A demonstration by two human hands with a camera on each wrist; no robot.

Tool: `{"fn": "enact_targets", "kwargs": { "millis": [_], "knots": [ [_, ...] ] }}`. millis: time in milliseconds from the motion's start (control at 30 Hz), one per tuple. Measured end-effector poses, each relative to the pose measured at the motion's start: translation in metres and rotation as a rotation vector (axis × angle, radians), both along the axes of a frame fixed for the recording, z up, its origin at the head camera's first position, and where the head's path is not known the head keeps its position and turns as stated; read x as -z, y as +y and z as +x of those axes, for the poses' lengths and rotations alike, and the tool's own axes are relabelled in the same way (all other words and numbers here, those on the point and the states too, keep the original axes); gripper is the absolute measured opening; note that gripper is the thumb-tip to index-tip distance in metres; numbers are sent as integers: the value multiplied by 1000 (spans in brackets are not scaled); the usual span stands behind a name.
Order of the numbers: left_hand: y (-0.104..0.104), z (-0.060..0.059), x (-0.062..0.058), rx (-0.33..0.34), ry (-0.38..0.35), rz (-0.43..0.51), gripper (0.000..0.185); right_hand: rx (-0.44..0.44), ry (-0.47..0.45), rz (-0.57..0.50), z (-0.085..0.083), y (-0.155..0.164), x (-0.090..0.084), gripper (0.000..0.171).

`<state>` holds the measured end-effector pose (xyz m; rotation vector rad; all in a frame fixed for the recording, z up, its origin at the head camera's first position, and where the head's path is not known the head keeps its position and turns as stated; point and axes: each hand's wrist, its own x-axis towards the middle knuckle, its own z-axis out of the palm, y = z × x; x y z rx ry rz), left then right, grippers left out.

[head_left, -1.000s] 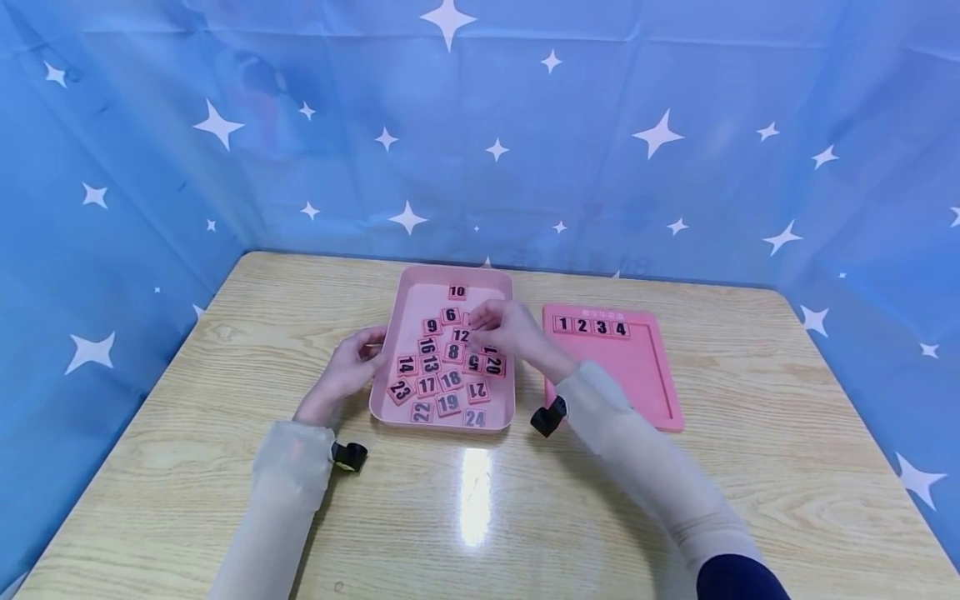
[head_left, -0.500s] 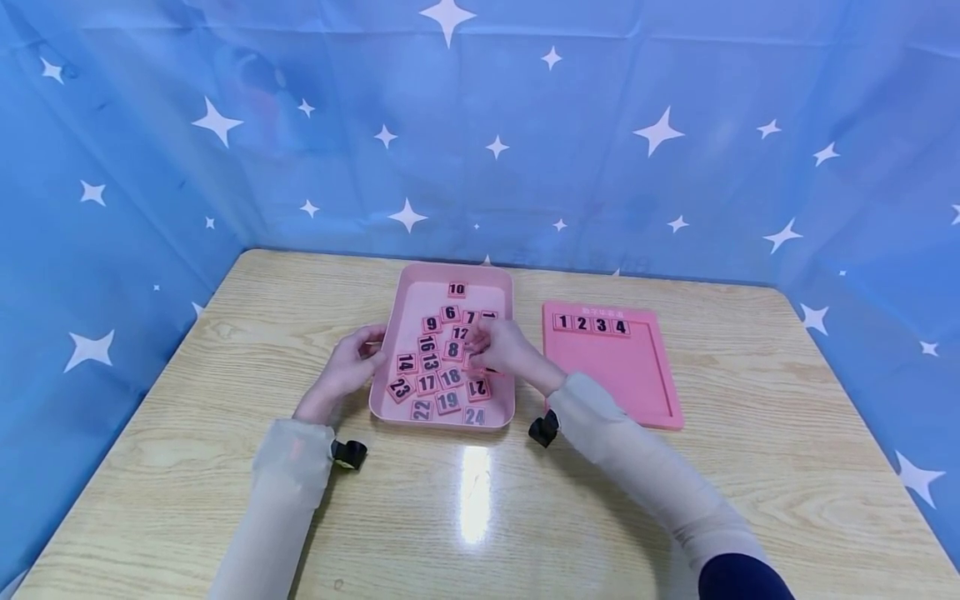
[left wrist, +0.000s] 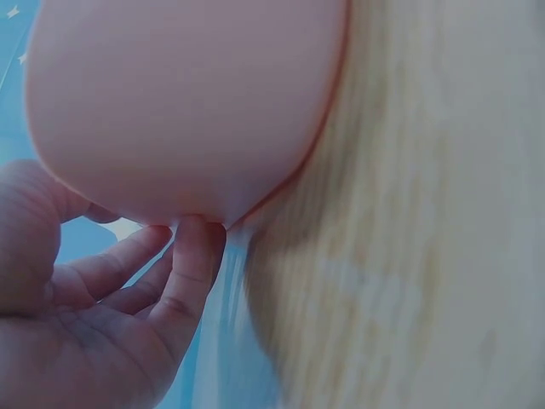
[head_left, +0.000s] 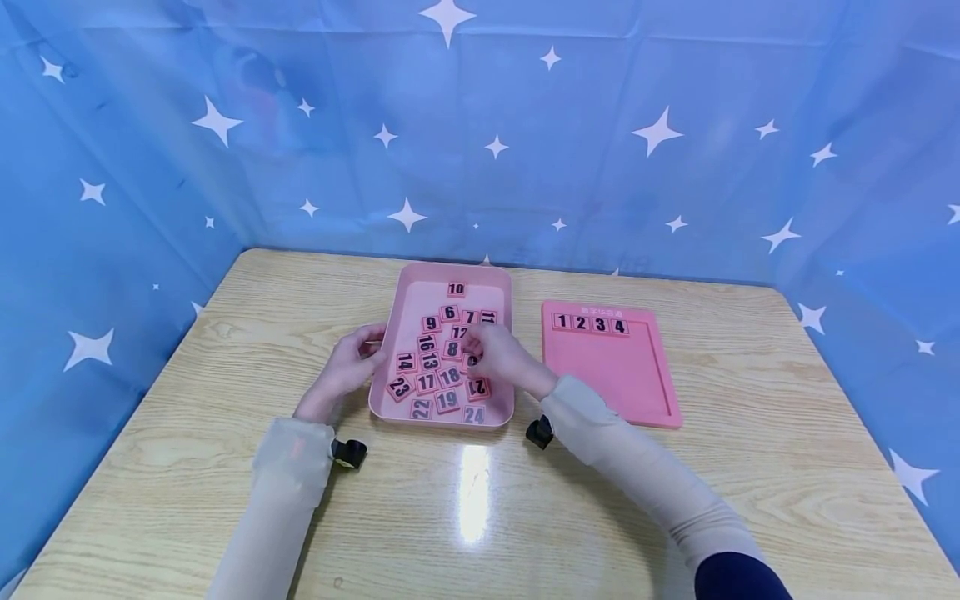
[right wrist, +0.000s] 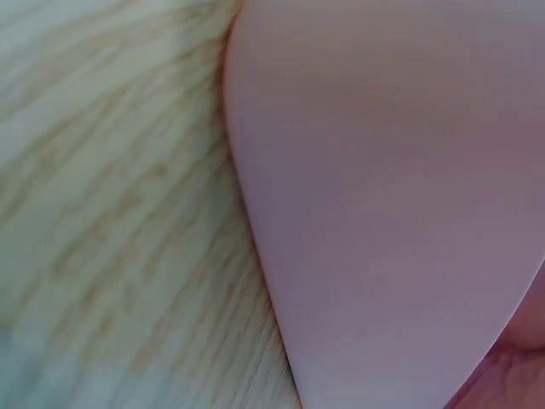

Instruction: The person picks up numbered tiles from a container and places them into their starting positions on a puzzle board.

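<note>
A shallow pink tray (head_left: 382,408) on the table holds many loose pink number tiles, such as the 19 tile (head_left: 447,401) and the 10 tile (head_left: 457,290). My left hand (head_left: 351,362) grips the tray's left side; in the left wrist view its fingers (left wrist: 192,256) press the outer wall. Over the tray's right half, my right hand (head_left: 498,354) has curled fingers, with thumb and fingertips around a number tile (head_left: 472,361) whose digit is partly covered. The right wrist view shows mostly the tray's outer wall (right wrist: 375,213), with a bit of the hand at lower right.
Right of the tray lies a pink puzzle frame (head_left: 607,375) with the tiles 1, 2, 3 and 4 (head_left: 618,327) lined up along its top. A blue star-patterned curtain (head_left: 480,125) stands behind the wooden table (head_left: 300,517).
My right hand has moved down and slightly left within the tray, uncovering the 7 and 11 tiles near the right side. The left hand keeps its place on the tray.
</note>
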<state>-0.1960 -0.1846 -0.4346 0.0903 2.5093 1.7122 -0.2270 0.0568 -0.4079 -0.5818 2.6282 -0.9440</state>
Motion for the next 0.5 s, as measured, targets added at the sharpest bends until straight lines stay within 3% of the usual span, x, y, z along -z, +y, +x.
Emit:
{"fn": "enact_targets", "kwargs": {
  "millis": [267,500],
  "knots": [
    [1,0,0,-4,-11,5,46,-29,82,119,1,1,0,36],
    [1,0,-1,-11,-22,8,47,-63,97,82,-1,2,1,33]
  ]
}}
